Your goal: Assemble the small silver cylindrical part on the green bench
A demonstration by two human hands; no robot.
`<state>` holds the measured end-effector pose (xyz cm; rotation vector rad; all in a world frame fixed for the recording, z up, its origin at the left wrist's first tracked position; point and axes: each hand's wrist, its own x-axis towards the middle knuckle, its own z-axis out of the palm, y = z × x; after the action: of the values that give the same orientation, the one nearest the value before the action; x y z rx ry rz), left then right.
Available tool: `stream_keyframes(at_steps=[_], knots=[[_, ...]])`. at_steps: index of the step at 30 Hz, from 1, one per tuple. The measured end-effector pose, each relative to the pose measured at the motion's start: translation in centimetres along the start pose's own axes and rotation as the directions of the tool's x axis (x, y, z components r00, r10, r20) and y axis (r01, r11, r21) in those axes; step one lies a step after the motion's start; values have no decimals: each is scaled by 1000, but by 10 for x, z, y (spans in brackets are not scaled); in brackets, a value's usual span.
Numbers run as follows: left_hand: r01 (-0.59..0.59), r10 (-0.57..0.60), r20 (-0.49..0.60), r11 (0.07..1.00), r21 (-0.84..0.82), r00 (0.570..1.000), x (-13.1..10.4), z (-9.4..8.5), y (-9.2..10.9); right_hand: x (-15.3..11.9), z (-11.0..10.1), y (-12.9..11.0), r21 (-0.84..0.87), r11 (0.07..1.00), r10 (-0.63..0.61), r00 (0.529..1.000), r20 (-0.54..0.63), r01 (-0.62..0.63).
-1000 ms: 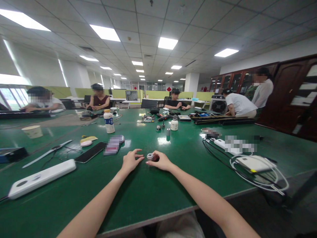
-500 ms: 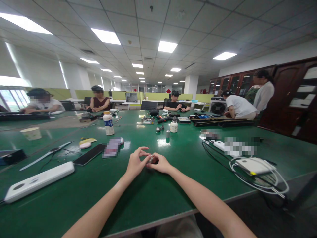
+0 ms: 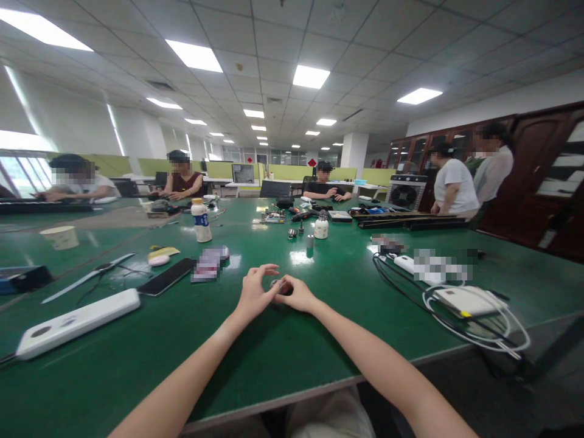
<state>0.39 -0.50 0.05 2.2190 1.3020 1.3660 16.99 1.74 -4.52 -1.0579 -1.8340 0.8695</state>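
My left hand (image 3: 253, 293) and my right hand (image 3: 298, 295) meet over the green table (image 3: 283, 359), thumbs and fingertips closed around a small silvery part (image 3: 274, 283). Most of that part is hidden by the fingers, so its kind cannot be made out. The left hand's upper fingers stretch out above it, while the right thumb and forefinger curl into a ring. Beyond the hands stand a small metal cylinder (image 3: 310, 246) and a white patterned jar (image 3: 321, 227). Small dark metal pieces (image 3: 292, 233) lie beside them.
Left of my hands are a white power strip (image 3: 79, 322), a black phone (image 3: 168, 277), a blurred-out flat item (image 3: 208, 264) and a bottle (image 3: 201, 220). To the right lie a white box (image 3: 469, 301) and looped cables (image 3: 426, 307). Several people sit or stand around the table.
Both hands stay together around the small part, with only slight finger movement. The view has shifted a little. At the right, a person who was bending over now stands more upright.
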Motion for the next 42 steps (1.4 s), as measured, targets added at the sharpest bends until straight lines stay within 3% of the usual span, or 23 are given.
stream_keyframes(at_steps=[2,5,8,13,16,19,24,29,34,37,42], knots=[[39,-38,-21,999,31,999,1,-1,0,0,0,-1,6,1000,-9,1000,2,9],[81,-81,5,996,-47,997,1,-1,-1,0,1,1,15,1000,-16,1000,8,16],[75,-72,31,991,-113,997,1,-1,-2,1,1,3,17,1000,-17,1000,10,16],[87,-87,-1,995,-49,996,1,0,-2,1,1,4,-18,1000,-12,1000,10,12],[119,-116,35,988,-101,993,1,-1,-3,1,1,2,-19,1000,-9,1000,10,9],[101,-91,71,984,-150,993,1,0,-5,1,1,2,1,1000,-10,1000,7,10],[104,-104,3,994,-42,995,4,0,-7,1,1,2,19,1000,-6,1000,6,6],[127,-120,65,985,-120,991,4,-1,-5,1,1,4,26,1000,-12,1000,15,11],[106,-105,29,993,-50,994,5,-2,-5,2,1,4,-19,1000,-7,1000,3,7],[131,-124,73,986,-100,990,5,-3,-5,2,1,5,-24,1000,-7,1000,3,8],[74,-67,67,991,-109,995,3,-3,-3,2,2,6,-9,1000,-14,1000,0,14]])
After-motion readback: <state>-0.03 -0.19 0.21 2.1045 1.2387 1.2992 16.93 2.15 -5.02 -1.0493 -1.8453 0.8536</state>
